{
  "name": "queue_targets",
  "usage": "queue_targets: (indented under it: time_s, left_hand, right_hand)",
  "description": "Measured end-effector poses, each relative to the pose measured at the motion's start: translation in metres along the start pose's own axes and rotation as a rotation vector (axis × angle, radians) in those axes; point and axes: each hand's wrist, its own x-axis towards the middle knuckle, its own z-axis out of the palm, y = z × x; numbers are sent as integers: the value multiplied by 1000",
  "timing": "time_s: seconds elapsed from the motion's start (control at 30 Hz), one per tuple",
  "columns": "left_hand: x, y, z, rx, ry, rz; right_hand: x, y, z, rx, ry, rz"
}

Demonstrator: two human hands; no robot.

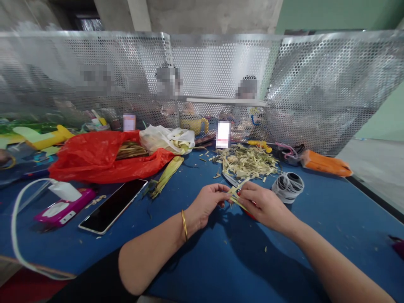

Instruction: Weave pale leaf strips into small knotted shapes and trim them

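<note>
I am in what looks like a handicraft workshop, and a rough one: a bare concrete wall [211, 17] rises beyond the perforated metal screen [214, 63] along my blue worktable [195, 261], and people [248, 90] show dimly through its holes. The tabletop tells the trade: a heap of dry plant scraps [249, 162], a spool of pale thread [288, 187], a red plastic bag [88, 155] with dried stalks [131, 150], and pale strips [234, 193] in my hands.

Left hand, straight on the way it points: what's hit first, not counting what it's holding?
Past the pale strips it pinches, the left hand would likely meet the right hand first; the depth between them is hard to judge.
</note>
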Motion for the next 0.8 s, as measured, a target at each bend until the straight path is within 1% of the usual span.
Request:
queue_targets:
  time_s: [0.13, 0.27, 0.53, 0.8]
  left_hand:
    - [0, 0, 0, -8, -16, -16]
    - [1, -2, 0, -9, -30, -18]
    - [4, -4, 1, -62, -19, -94]
    - [3, -5, 2, -63, -29, -94]
  right_hand:
    - [0, 2, 1, -40, 8, 42]
    - [1, 2, 0, 2, -19, 57]
    - [3, 1, -1, 42, -35, 72]
    - [4, 0, -1, 78, -22, 130]
